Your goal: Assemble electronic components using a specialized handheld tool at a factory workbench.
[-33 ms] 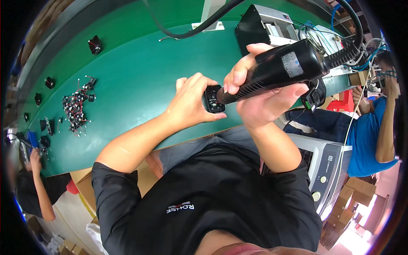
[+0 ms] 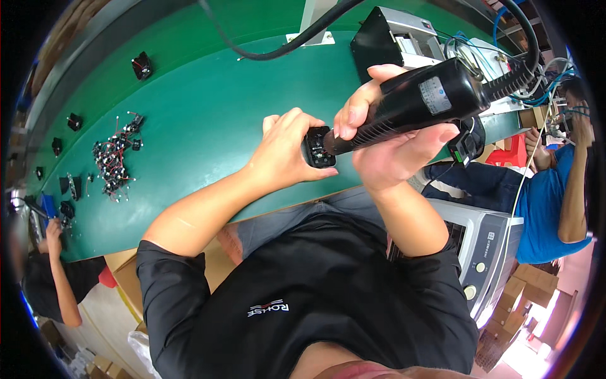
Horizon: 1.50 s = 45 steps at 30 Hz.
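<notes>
Between the thumb and fingers of my left hand (image 2: 282,148) is a small black plastic housing (image 2: 323,160), its open inside with small parts facing up. It rests at the green bench top near the front edge. My right hand (image 2: 394,158) is wrapped round a thick black electric screwdriver (image 2: 407,104), which tilts down to the left. The tool's nose meets the housing, and the bit tip cannot be made out. A ribbed black cable (image 2: 510,81) runs from the tool's upper end.
Left on the green bench (image 2: 208,132) lies a pile of small wired parts (image 2: 112,161), with several black housings (image 2: 142,66) beyond it. A black and silver machine (image 2: 391,41) stands at the back right. A black cable (image 2: 271,55) hangs overhead. Co-workers sit at both sides.
The overhead black cable has swung slightly left and down. My hands, the screwdriver and the housing stay almost exactly where they were.
</notes>
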Tool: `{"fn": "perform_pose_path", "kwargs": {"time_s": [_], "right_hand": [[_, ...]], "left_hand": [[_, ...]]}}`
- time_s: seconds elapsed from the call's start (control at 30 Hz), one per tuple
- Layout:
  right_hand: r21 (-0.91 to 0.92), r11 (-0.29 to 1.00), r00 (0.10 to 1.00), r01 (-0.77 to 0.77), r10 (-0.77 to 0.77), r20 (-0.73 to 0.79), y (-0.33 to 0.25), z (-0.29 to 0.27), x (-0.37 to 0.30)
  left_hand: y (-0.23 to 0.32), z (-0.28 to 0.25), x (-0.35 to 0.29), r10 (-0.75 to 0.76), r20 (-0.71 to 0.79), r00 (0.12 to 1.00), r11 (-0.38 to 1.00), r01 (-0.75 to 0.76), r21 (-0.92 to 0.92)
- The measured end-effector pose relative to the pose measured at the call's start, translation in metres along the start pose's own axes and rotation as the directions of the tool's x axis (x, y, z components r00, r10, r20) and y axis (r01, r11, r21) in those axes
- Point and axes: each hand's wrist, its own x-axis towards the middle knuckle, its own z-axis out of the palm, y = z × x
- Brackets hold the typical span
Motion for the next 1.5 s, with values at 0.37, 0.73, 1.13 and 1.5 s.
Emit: {"fn": "perform_pose_path", "kwargs": {"time_s": [0.37, 0.73, 1.13, 1.5], "right_hand": [[0.134, 0.985, 0.994, -0.106, 0.101, 0.043, 0.01, 0.01, -0.011], [-0.151, 0.988, 1.0, -0.022, 0.021, -0.008, -0.019, 0.016, 0.01], [-0.538, 0.812, 0.915, 0.228, -0.367, -0.166, -0.072, -0.101, 0.068], [-0.351, 0.935, 0.966, 0.042, -0.127, -0.223, -0.073, -0.094, 0.059]], "left_hand": [[-0.007, -0.001, 0.001, 0.074, -0.005, 0.997, 0.997, -0.074, 0.029], [-0.008, -0.004, 0.001, 0.076, 0.004, 0.997, 0.997, -0.076, 0.014], [-0.004, -0.001, 0.005, 0.059, -0.005, 0.998, 0.997, -0.058, 0.045], [-0.002, -0.005, 0.003, 0.027, 0.016, 0.999, 0.999, -0.028, 0.033]]}}
